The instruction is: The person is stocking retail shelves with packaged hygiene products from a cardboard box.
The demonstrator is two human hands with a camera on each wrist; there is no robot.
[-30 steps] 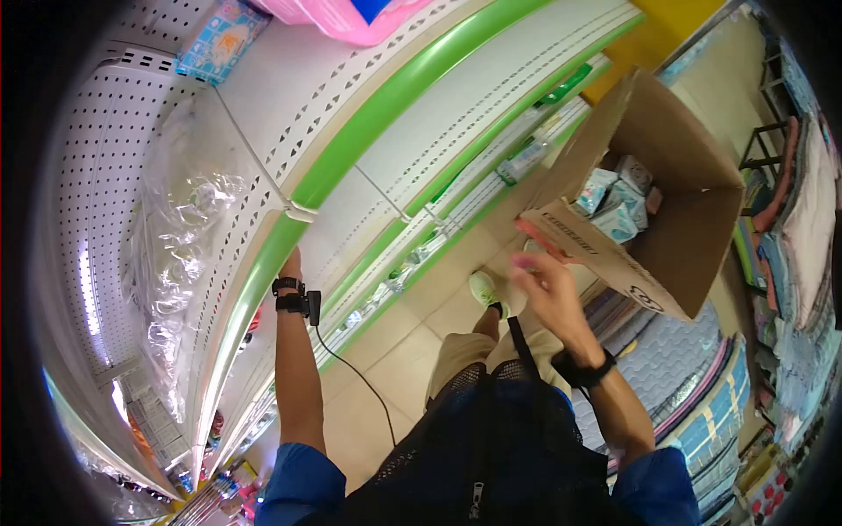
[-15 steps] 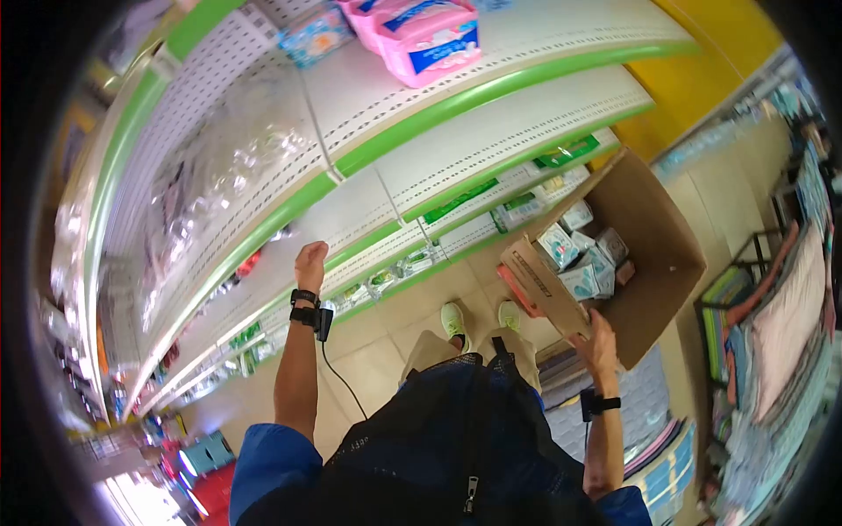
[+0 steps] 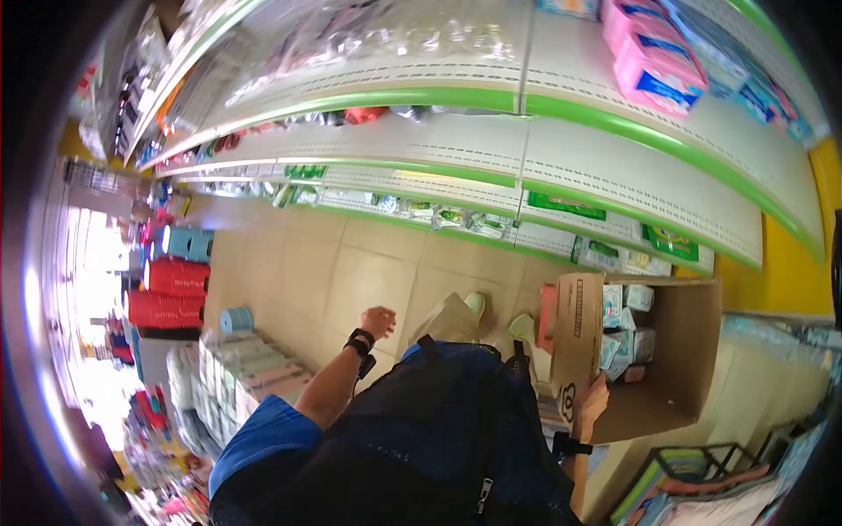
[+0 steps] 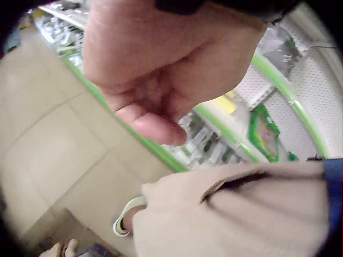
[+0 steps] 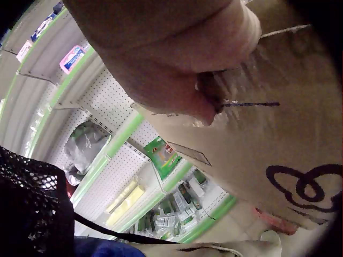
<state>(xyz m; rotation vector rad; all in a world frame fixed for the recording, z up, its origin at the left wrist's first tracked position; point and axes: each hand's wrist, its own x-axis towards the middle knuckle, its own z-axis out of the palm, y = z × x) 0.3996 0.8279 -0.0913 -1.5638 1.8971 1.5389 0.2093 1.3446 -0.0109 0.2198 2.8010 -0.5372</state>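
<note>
My right hand grips the near top edge of an open cardboard box, its thumb on the outer wall. Several small white-and-teal packets lie loosely inside, toward one side. In the right wrist view, the hand bends over the edge of the brown box wall, which bears a dark printed logo. My left hand hangs in the air over the aisle floor, away from the shelves. Its fingers are loosely curled in the left wrist view, with nothing seen in the palm.
Long white shelves with green edges run ahead, holding pink packs and clear plastic bags. A reddish stool-like piece shows beside the box. Wrapped bundles and red baskets stand at left, folded textiles at lower right.
My left hand has come away from the shelf and out over the aisle. My right hand has closed on the box's edge. The head view has swung left along the aisle.
</note>
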